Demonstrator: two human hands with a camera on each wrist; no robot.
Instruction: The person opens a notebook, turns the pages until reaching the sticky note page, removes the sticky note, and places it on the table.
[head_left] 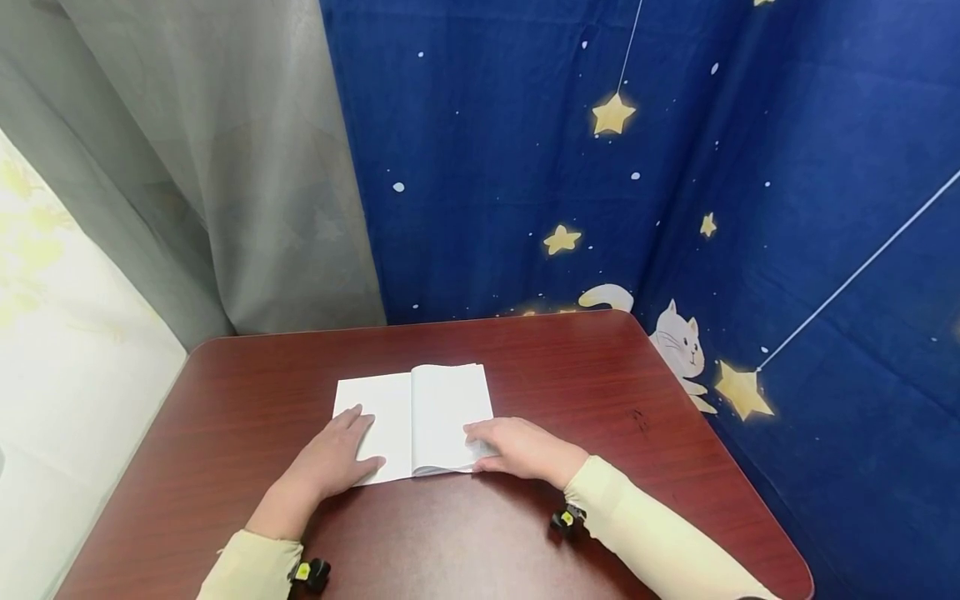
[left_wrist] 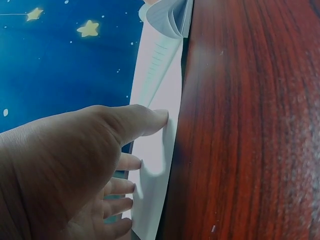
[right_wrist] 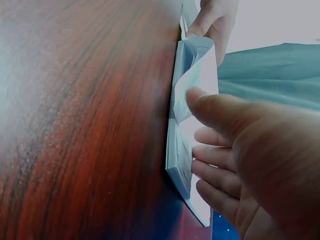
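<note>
Book (head_left: 420, 412) lies open, white pages up, near the middle of the bench (head_left: 600, 392), spine running away from the person. Right half is the thicker stack; its pages bow up a little near the spine. Faint ruled lines show on a page in the left wrist view (left_wrist: 157, 65).

Left hand (head_left: 333, 458) rests flat on the left page, fingers straight and slightly spread, thumb along the near edge of the page. Left wrist view confirms it: fingers (left_wrist: 122, 187) lie on the paper, thumb tip at the page edge beside the wood. Nothing gripped.

Right hand (head_left: 517, 446) lies on the near right corner of the right page, fingers extended toward the spine, relaxed, pressing the paper. In the right wrist view the fingers (right_wrist: 212, 160) sit flat on the top sheet and the thumb hovers above it; the page stack's edge (right_wrist: 175, 150) shows beside the wood. No pinch visible.

Both arms wear pale cream sleeves (head_left: 652, 533); a small black and yellow unit (head_left: 566, 518) sits at each wrist.

Bench is dark reddish wood with rounded corners. Behind it hangs a blue cloth (head_left: 525, 150) with yellow stars and a white cat (head_left: 678, 342). Grey curtain (head_left: 225, 167) to the left.
</note>
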